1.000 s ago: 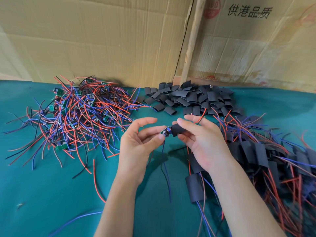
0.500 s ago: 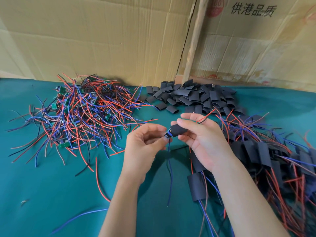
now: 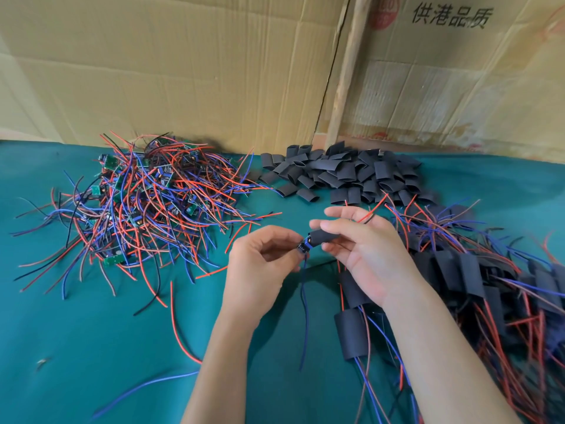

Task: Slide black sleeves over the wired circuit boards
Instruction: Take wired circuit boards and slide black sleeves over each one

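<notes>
A black sleeve [image 3: 321,238] is pinched in the fingers of the right hand [image 3: 363,249], held above the tabletop [image 3: 91,347]. At the sleeve's left end a circuit board [image 3: 304,245] is gripped by the curled fingers of the left hand [image 3: 260,264], only partly covered, it seems. Right of the sleeve, many sleeved boards [image 3: 477,270] are heaped; left of it, a large tangle of bare wired boards [image 3: 146,203] is left, with spare sleeves [image 3: 345,172] behind.

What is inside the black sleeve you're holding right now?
A small circuit board pokes out of the black sleeve at its left end, blue wire hanging below. How far the board reaches inside is hidden by the sleeve and right hand.
</notes>
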Action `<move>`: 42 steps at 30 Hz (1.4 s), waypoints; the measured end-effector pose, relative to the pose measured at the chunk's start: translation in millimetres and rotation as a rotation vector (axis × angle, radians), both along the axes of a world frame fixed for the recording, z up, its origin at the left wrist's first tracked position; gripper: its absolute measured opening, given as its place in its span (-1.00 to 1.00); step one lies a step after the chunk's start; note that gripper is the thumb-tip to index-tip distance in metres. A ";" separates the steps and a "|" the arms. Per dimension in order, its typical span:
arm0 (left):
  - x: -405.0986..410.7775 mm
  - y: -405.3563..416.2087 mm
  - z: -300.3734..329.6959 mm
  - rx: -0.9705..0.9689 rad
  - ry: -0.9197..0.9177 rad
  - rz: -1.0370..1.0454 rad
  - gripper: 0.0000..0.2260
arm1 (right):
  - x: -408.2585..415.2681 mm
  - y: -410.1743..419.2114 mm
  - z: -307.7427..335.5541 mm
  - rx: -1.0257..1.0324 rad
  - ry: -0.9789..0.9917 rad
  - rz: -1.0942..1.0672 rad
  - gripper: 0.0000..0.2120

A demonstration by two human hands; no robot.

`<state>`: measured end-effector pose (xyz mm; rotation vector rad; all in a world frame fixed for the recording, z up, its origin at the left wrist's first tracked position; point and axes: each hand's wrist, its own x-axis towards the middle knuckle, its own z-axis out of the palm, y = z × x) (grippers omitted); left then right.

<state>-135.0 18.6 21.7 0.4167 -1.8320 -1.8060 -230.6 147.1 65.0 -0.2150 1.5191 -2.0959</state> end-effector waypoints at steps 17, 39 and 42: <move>-0.2 2.0 1.0 -0.097 -0.040 -0.032 -0.76 | -2.8 2.4 -1.9 0.041 0.042 0.013 -0.78; -2.0 5.4 4.7 0.039 0.035 -0.046 -0.76 | -4.4 7.5 3.9 0.036 0.138 0.096 -0.75; -1.1 5.0 2.9 -0.047 -0.016 -0.023 -0.80 | -1.7 4.7 2.9 0.084 0.153 0.106 -0.75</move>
